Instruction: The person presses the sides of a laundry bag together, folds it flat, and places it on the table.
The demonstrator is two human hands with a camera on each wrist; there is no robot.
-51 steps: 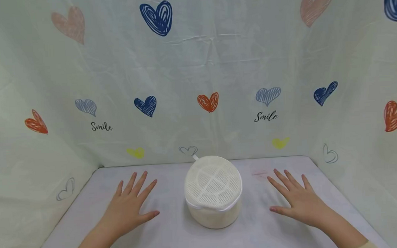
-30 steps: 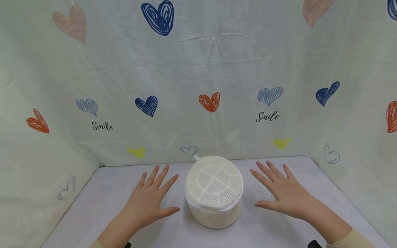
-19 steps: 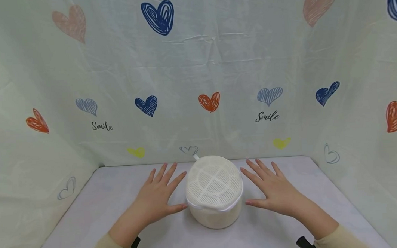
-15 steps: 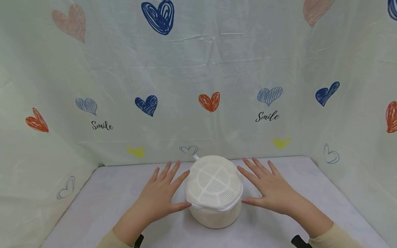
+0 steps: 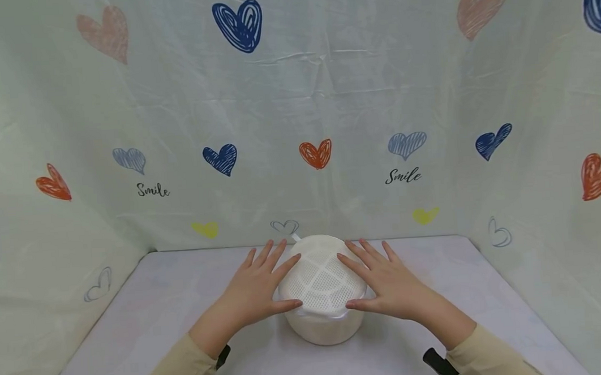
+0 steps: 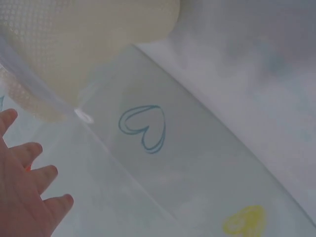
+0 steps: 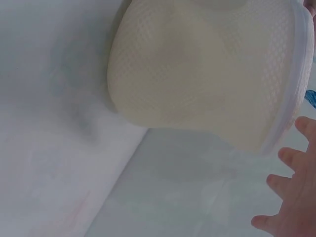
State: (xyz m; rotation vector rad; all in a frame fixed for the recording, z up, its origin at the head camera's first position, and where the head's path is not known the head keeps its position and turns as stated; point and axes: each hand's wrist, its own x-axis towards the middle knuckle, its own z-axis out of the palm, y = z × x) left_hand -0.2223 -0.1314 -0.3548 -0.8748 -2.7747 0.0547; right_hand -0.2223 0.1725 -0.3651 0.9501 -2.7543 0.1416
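Note:
A cream-white round mesh laundry bag (image 5: 324, 285) stands upright on the table, its flat mesh top ringed by a white zipper-like band, with a small white tab (image 5: 296, 237) at the back. Over the left part of its top reaches my left hand (image 5: 250, 295), fingers straight and spread. My right hand (image 5: 392, 284) mirrors it over the right part. Both wrist views show the fingertips around the level of the top rim, with the bag's side (image 6: 113, 34) in the left one and its soft, slightly dented wall (image 7: 197, 79) in the right one. Neither hand grips anything.
The bag stands on a white-covered table (image 5: 269, 364) with its far edge just behind. A pale curtain (image 5: 357, 105) printed with hearts and "Smile" lettering hangs behind and along both sides. Dark wrist straps (image 5: 439, 364) sit under beige sleeves (image 5: 493, 356).
Both hands have moved inward from either side, fingers spread throughout, from beside the laundry bag to over its top. The bag has stayed in place.

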